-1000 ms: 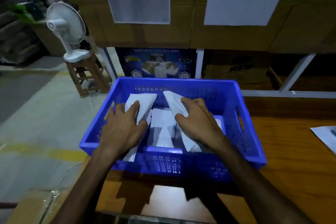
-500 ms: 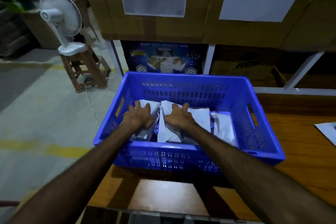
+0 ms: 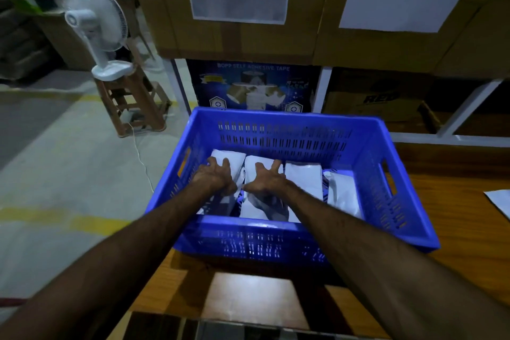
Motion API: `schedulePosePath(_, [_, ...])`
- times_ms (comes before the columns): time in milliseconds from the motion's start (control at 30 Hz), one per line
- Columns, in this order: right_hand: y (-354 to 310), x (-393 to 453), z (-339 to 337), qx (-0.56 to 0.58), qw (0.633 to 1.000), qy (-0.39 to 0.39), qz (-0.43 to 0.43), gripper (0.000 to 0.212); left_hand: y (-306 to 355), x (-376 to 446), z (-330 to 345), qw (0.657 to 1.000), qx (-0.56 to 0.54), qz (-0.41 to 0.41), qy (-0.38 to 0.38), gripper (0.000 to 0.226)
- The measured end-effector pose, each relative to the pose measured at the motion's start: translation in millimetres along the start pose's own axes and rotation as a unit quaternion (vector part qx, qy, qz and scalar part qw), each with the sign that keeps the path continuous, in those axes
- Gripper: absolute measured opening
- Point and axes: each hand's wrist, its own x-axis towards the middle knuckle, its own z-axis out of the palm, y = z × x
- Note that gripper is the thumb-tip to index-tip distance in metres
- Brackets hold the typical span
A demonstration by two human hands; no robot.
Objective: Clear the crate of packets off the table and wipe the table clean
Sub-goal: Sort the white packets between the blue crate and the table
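Note:
A blue slotted plastic crate (image 3: 281, 243) stands at the left end of the wooden table (image 3: 463, 232). Several white packets (image 3: 303, 176) lie side by side on its floor. Both my arms reach over the near wall into it. My left hand (image 3: 216, 176) lies palm down on the leftmost packet, fingers spread. My right hand (image 3: 266, 181) presses flat on the packet beside it, fingers spread too. Neither hand visibly grips anything.
A white sheet (image 3: 499, 201) lies on the table at the far right edge. Stacked cardboard boxes (image 3: 248, 36) on a white rack stand behind the crate. A white fan (image 3: 93, 25) sits on a wooden stool (image 3: 135, 102) on the floor to the left.
Both hands have gone down from holding raised packets to lying flat on packets at the crate's bottom. The packets now lie flatter in a row. My head has pulled back.

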Motion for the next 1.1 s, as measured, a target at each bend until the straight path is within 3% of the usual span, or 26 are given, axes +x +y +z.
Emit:
schedulePosePath(133, [3.5, 4.8, -2.5, -0.016, 0.999, -0.033, -0.02, 0.094, -4.8, -4.8, -1.7, 1.0, 0.006, 0.005, 0.004, 0.093])
schedulePosePath(333, [11.1, -15.2, -26.0, -0.039, 0.997, -0.008, -0.066, 0.081, -10.8, -28.6, -15.3, 0.999, 0.001, 0.036, -0.007, 0.073])
schedulePosePath(500, [26.2, -69.2, -56.6, 0.024, 0.994, 0.053, -0.097, 0.071, -21.5, -74.7, -31.1, 0.99, -0.109, 0.071, 0.061, 0.088])
schedulePosePath(600, [43.1, -126.9, -62.6, 0.132, 0.979, 0.106, -0.118, 0.057, -18.0, -121.0, -21.8, 0.955, -0.233, 0.105, 0.154, 0.076])
schedulePosePath(700, [64.7, -181.7, -56.3, 0.25, 0.941, 0.179, -0.139, 0.037, -7.6, -165.8, -3.3, 0.904, -0.313, 0.141, 0.256, 0.065])
schedulePosePath(800, [89.6, -223.3, -43.2, 0.338, 0.9, 0.234, -0.143, 0.022, 13.2, -203.0, 11.0, 0.847, -0.384, 0.219, 0.297, 0.049])
schedulePosePath(933, [129.5, -262.7, -26.9, 0.359, 0.88, 0.289, -0.117, 0.018, 44.0, -235.7, 25.8, 0.803, -0.435, 0.328, 0.24, 0.028])
schedulePosePath(1100, [182.1, -298.8, -8.7, 0.355, 0.865, 0.352, -0.042, 0.017, 84.5, -238.3, 51.4, 0.793, -0.468, 0.374, 0.114, 0.02])
